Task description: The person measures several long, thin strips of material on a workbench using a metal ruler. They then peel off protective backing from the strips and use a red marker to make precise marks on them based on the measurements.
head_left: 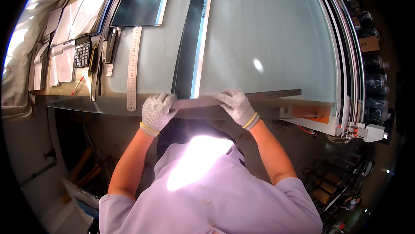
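Both my hands wear pale knit gloves with yellow cuffs. A long steel ruler lies crosswise along the near edge of the glass-topped table. My left hand is closed on its left end, and my right hand grips it near its middle, with the rest reaching out to the right. Just beyond the ruler, between my hands, is the near end of a long dark strip with a blue and white right edge. A second steel ruler lies lengthwise to the left of the strip.
A wider dark sheet lies at the far left, over the second ruler's far end. Along the left side sit a stapler, a calculator, a red pen and papers. Metal rails line the table's right side.
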A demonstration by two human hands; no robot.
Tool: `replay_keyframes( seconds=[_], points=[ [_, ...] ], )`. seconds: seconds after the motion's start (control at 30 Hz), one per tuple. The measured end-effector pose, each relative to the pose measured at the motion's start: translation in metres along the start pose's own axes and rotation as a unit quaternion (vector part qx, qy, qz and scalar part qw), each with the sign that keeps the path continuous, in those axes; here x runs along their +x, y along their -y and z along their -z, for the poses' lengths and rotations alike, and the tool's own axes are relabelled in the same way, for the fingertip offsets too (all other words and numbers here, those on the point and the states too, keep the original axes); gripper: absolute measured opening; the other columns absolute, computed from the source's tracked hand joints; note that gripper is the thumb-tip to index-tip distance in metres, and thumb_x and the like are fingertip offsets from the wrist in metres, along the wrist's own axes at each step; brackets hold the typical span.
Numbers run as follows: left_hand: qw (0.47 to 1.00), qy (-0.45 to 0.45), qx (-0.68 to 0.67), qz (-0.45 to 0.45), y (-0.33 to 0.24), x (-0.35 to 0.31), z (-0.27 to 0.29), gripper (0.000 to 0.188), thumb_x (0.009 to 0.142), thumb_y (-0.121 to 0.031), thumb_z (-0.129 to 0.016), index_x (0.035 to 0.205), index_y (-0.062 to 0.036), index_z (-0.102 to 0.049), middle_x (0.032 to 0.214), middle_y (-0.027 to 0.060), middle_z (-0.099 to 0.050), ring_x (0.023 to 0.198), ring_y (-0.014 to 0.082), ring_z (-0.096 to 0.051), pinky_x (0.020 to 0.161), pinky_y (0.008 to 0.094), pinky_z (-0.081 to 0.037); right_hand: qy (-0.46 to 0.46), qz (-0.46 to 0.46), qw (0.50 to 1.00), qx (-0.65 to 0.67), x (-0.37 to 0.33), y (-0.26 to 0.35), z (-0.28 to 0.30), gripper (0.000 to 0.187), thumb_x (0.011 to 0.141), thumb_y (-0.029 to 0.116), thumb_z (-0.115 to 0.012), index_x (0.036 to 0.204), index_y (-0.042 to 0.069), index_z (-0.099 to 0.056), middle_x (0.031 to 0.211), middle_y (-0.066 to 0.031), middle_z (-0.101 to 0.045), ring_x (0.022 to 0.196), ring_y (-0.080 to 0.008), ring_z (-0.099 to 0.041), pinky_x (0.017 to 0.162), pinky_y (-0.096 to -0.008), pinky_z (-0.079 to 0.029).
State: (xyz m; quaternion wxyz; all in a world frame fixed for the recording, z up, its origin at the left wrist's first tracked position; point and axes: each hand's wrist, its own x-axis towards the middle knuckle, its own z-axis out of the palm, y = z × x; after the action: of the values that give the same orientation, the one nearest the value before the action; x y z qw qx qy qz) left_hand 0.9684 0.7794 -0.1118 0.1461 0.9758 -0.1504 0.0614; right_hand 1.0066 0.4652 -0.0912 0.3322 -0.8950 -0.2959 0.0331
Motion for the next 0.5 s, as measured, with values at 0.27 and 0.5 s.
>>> replay_keyframes(
  seconds=[0.27,0.5],
  points=[
    [0.999,0.005,-0.017,-0.049,-0.013,-0.014,-0.05,0.065,0.084,-0.029,-0.075,0.142,-0.005,-0.055,0.146,0.0125,-0.053,0.132,0.0347,-0.051,0.112,0.0497,-0.04,-0.067,-0.168,0.979,0.091,-0.028,-0.077,0.001,0.044,0.078,0.002,-0.079,0.12,0.014,-0.075,0.1,-0.0095,-0.065,0.089,-0.0263,-0.064,0.082,-0.0399,-0.054],
    [0.998,-0.009,-0.058,-0.032,-0.01,-0.008,-0.064,0.058,0.085,-0.028,-0.074,0.136,-0.0045,-0.06,0.146,0.0129,-0.054,0.128,0.0357,-0.054,0.106,0.0497,-0.044,-0.084,-0.181,0.98,-0.001,-0.038,-0.092,-0.008,0.041,0.078,0.01,-0.079,0.118,0.018,-0.076,0.102,-0.0087,-0.065,0.093,-0.0309,-0.06,0.089,-0.042,-0.048]
  ],
)
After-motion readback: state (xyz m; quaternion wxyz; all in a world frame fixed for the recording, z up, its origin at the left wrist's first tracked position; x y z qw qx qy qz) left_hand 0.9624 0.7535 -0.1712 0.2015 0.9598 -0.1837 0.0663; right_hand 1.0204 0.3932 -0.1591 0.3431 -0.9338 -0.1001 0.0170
